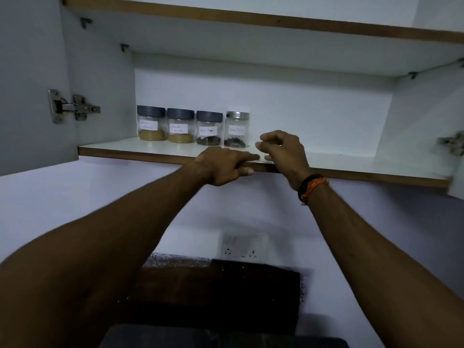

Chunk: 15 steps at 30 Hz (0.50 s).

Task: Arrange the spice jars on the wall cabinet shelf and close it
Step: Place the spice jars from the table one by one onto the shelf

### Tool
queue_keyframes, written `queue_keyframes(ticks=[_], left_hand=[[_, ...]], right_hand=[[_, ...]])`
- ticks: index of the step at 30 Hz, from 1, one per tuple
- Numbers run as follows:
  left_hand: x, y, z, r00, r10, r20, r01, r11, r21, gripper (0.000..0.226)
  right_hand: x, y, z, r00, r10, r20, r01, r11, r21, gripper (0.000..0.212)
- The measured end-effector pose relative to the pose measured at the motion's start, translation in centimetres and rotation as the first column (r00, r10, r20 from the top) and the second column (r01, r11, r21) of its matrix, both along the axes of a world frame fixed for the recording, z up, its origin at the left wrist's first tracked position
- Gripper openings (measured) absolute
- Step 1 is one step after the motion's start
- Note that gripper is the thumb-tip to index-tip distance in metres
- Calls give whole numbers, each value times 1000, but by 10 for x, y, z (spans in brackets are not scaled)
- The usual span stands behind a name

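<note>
Several labelled spice jars stand in a row at the back left of the white cabinet shelf [351, 163]. Two dark-lidded jars hold tan powder [151, 123] [180, 126]. A third dark-lidded jar [209, 128] and a silver-lidded jar [237, 129] hold dark peppercorns. My left hand [226, 165] rests on the shelf's front edge, fingers pointing right and holding nothing. My right hand [282, 149] hovers just right of the silver-lidded jar, fingers loosely curled and apart from it, empty.
The left cabinet door [30, 84] stands open, with a metal hinge [72, 106]. Another hinge [452, 144] shows at the right side. An upper shelf [251, 20] runs overhead. Below, a wall socket [244, 246] sits above a dark board [221, 290].
</note>
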<state>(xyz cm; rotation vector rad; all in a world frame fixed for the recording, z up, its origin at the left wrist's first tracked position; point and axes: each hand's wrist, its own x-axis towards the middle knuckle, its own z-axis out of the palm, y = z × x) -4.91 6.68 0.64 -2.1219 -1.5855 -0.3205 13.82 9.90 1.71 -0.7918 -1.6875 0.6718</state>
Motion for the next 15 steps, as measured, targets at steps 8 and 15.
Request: queue_keyframes(ticks=[8,15], left_hand=[[33,-31,-26,993,119,22,-119,993,22,72],[65,-68,-121,915,-206,348,213,977,18,69]], right_hand=[[24,-52,-53,950,-311,-16,299,897,324,20],[36,-81,-151,944,-296,143,266,944,196,18]])
